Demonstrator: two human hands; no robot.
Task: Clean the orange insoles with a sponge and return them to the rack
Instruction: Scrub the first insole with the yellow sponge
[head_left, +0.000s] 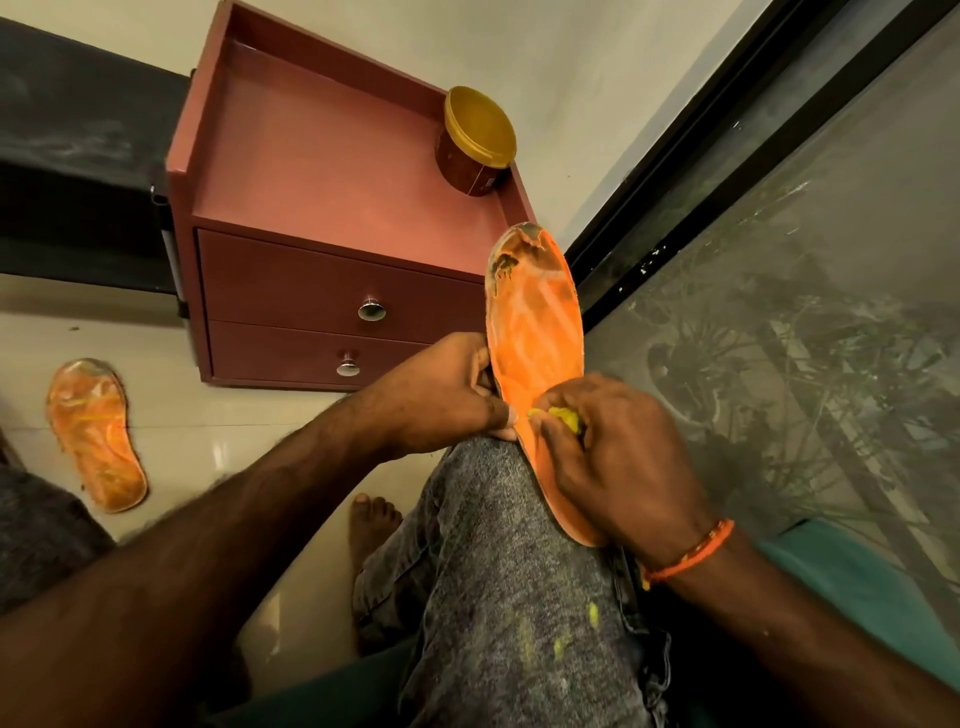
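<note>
Propped on the knee (483, 525) for support: orange insole (535, 332), left hand (447, 392) pinching its edge steady, right hand (618, 457) curled round the yellow sponge (563, 415), scrubbing mid-sole. Second insole (96, 434) on the floor, well left of knee.

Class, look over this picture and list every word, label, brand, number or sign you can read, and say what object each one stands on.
No text here can be read.
Tub on the cabinet: its paper label bears small print, too blurred to read.
Insole held in the left hand and scrubbed by the right hand: only stains and streaks, no lettering visible.
Insole on the floor: smeared marks, no legible print.
</note>
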